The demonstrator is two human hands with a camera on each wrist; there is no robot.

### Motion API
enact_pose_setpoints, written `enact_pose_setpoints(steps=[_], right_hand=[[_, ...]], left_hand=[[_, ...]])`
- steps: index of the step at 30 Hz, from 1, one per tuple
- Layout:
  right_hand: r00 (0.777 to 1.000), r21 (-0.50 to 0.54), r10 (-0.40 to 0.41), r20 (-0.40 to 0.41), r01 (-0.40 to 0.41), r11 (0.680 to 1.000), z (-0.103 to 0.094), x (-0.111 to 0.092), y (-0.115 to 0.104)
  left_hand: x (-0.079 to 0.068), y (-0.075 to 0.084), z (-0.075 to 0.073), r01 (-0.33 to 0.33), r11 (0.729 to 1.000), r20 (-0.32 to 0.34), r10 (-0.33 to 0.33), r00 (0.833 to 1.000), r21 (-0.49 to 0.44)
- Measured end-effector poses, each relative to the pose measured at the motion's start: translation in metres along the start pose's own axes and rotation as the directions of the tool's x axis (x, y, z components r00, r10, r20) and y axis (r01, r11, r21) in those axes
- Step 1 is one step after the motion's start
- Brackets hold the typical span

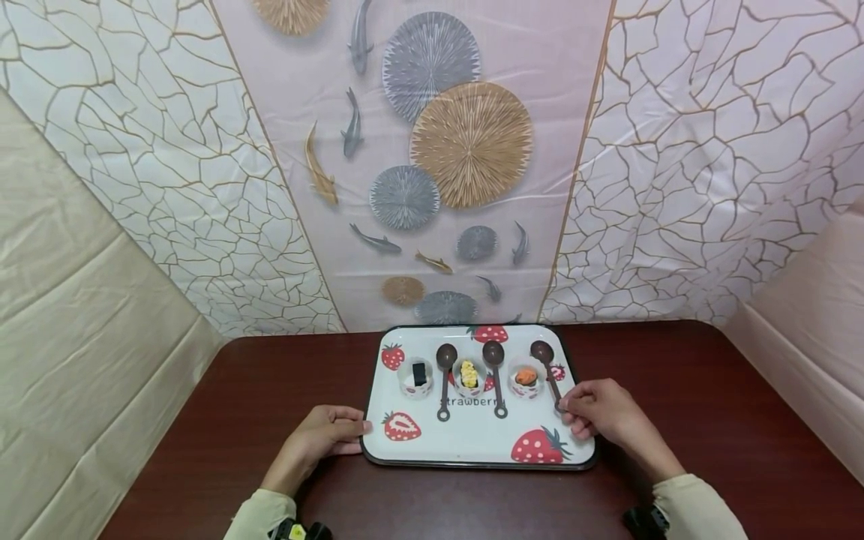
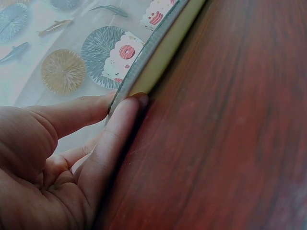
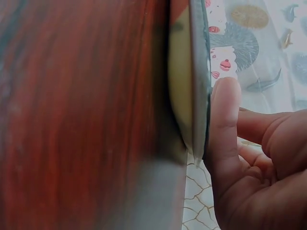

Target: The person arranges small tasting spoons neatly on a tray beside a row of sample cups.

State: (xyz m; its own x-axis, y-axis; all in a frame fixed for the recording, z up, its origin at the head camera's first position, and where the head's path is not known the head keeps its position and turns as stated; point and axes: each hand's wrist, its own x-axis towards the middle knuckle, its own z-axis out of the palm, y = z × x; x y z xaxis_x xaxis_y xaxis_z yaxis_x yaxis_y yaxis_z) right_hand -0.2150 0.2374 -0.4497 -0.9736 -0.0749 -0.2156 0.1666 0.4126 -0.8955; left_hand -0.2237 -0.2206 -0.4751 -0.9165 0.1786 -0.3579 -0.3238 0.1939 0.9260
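My left hand (image 1: 326, 435) grips the left edge of a white strawberry-print tray (image 1: 432, 446), its fingers pinching the rim (image 2: 132, 93) in the left wrist view. With my right hand (image 1: 603, 409) I pinch the handle end of the rightmost brown spoon (image 1: 542, 351), over the tray's right side. Two more brown spoons, one left (image 1: 446, 356) and one middle (image 1: 493, 352), lie with bowls pointing away. Between them are small paper cups: one with a black-wrapped piece (image 1: 420, 373), one with a yellow-topped piece (image 1: 469, 373), one with an orange-topped piece (image 1: 526, 376). The right wrist view hides the spoon.
The tray lies on a dark red-brown wooden table (image 1: 256, 382). A patterned cloth (image 1: 466, 262) with fish and round motifs hangs directly behind the tray. Beige padded panels (image 1: 74, 360) flank the table on both sides.
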Motion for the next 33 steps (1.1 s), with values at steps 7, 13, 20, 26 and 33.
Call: enact_pose_setpoints(steps=[7, 13, 20, 26, 33], right_hand=[[0.999, -0.084, 0.039, -0.034, -0.042, 0.996, 0.0029, -0.0013, -0.0012], [0.999, -0.102, 0.040, -0.036, -0.044, 0.994, 0.0052, -0.0017, -0.0023], [0.994, -0.145, 0.082, -0.066, -0.091, 0.985, 0.0071, -0.0017, -0.0064], [0.992, -0.146, 0.100, -0.074, -0.109, 0.983, 0.0074, -0.0008, -0.0060], [0.992, -0.159, 0.101, -0.075, -0.111, 0.981, 0.0077, -0.0002, -0.0060]], left_hand=[[0.0011, 0.0009, 0.0005, 0.001, 1.000, -0.001, -0.001, 1.000, 0.010], [0.0023, -0.0017, -0.0006, 0.001, 1.000, -0.004, -0.001, 1.000, 0.014], [0.0017, -0.0015, 0.0000, 0.003, 1.000, -0.005, -0.003, 1.000, 0.012], [0.0008, -0.0011, 0.0005, -0.004, 1.000, 0.004, 0.004, 1.000, 0.011], [0.0011, -0.0023, -0.0003, -0.010, 1.000, 0.009, 0.010, 1.000, 0.018]])
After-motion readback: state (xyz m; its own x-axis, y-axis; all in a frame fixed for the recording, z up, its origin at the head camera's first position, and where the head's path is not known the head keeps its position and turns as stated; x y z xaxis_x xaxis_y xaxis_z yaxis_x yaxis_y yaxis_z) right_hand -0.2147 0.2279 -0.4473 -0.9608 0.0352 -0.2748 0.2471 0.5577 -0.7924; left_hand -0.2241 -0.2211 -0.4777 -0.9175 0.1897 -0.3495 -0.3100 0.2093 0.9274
